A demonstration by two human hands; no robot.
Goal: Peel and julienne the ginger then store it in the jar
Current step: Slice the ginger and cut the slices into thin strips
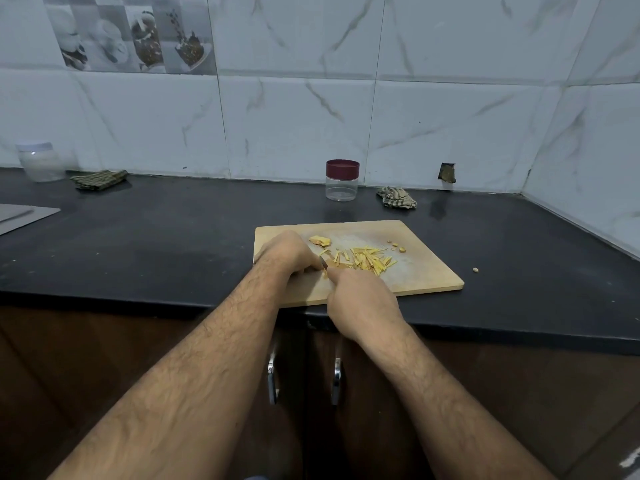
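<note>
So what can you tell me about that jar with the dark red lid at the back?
The jar is small and round, with a clear, plastic-looking body and a dark red lid seated on top. It looks empty. It stands upright on the black counter, close to the tiled wall, behind the wooden board. A crumpled checked cloth lies to its right, apart from it. Neither hand touches it; only the counter does.

Ginger strips (369, 259): pale yellow julienne pile, scattered mid cutting board (422, 271). Uncut ginger chunk (320, 241) lies flat toward the board's back edge. Jar (342, 181): clear, maroon lid on, upright, empty, near the surface's back edge.
</note>
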